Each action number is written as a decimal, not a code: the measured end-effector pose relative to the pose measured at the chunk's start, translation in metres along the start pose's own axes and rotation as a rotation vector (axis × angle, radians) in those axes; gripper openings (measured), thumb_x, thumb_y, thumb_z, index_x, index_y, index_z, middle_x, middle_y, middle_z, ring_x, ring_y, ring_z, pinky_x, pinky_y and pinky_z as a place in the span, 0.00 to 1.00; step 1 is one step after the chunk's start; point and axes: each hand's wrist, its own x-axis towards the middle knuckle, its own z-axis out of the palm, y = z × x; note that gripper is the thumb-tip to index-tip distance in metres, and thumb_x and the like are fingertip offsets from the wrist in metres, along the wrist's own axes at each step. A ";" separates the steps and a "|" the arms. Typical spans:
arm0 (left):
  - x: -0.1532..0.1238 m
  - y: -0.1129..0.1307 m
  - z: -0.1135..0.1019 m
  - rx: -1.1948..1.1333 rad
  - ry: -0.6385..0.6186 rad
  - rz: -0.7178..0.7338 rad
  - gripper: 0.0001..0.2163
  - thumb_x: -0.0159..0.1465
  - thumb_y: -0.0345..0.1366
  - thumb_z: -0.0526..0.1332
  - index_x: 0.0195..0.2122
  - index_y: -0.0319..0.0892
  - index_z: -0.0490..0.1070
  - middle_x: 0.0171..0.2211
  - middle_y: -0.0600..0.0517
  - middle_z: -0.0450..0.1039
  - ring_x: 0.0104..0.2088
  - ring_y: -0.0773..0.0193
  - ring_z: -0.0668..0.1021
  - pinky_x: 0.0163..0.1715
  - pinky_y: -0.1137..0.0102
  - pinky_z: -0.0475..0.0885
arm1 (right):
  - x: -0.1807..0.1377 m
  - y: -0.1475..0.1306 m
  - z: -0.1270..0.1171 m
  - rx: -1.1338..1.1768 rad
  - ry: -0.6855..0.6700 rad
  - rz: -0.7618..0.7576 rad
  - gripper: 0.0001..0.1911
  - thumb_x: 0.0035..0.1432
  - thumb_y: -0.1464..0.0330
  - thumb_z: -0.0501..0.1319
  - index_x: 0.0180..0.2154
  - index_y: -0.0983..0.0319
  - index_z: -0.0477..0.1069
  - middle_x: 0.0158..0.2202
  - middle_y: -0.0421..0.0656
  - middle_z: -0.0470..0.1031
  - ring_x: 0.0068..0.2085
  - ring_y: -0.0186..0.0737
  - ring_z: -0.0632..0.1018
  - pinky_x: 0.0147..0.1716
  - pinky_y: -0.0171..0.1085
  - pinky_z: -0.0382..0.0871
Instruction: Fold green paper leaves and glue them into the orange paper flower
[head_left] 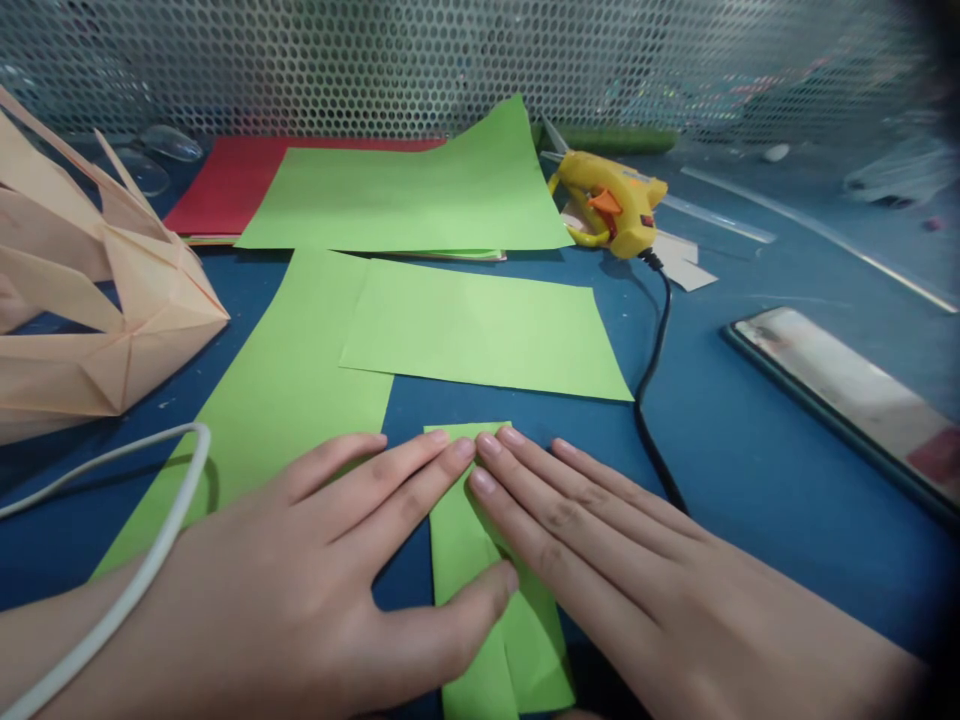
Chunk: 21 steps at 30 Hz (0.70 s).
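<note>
A folded strip of green paper (469, 560) lies on the blue table in front of me, with a lengthwise edge running down its middle. My left hand (375, 560) rests on it from the left, its fingers stretched out and the thumb pressing on the strip. From the right, my right hand (607, 540) lies flat with its fingertips on the upper end of the same strip. The fingertips of both hands meet near its top. Just beyond is a loose green paper rectangle (487, 330), partly over a longer green sheet (300, 370).
A folded peach paper model (127, 310) stands at the left, near a white cable (161, 545). Green (405, 195) and red sheets (225, 185) lie at the back. A yellow glue gun (611, 200) trails a black cord. At the right lies a phone (840, 390).
</note>
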 end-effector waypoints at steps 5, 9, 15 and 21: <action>-0.007 0.002 0.004 0.018 -0.004 -0.017 0.18 0.72 0.38 0.56 0.62 0.52 0.67 0.64 0.37 0.68 0.68 0.48 0.64 0.58 0.52 0.70 | -0.004 -0.002 0.002 -0.040 -0.039 0.000 0.35 0.74 0.56 0.42 0.70 0.75 0.48 0.73 0.55 0.49 0.73 0.49 0.51 0.68 0.49 0.54; -0.011 0.004 0.004 -0.005 -0.067 -0.038 0.28 0.67 0.46 0.58 0.68 0.52 0.58 0.66 0.38 0.65 0.68 0.46 0.63 0.63 0.49 0.61 | -0.005 -0.001 0.001 -0.055 -0.054 -0.011 0.36 0.74 0.55 0.42 0.70 0.75 0.47 0.73 0.55 0.49 0.73 0.49 0.50 0.68 0.50 0.54; -0.010 0.005 0.000 0.016 -0.184 -0.042 0.46 0.56 0.56 0.67 0.72 0.55 0.47 0.69 0.40 0.59 0.66 0.45 0.65 0.65 0.49 0.48 | -0.005 0.000 0.002 -0.094 -0.034 0.000 0.34 0.74 0.55 0.40 0.70 0.73 0.50 0.73 0.52 0.52 0.74 0.48 0.47 0.69 0.48 0.51; -0.008 0.003 0.000 0.031 -0.245 -0.032 0.46 0.57 0.58 0.65 0.72 0.57 0.43 0.70 0.39 0.57 0.71 0.48 0.54 0.64 0.50 0.41 | -0.004 -0.001 0.003 -0.169 0.011 -0.004 0.33 0.75 0.56 0.37 0.69 0.72 0.53 0.72 0.50 0.57 0.73 0.46 0.50 0.70 0.45 0.49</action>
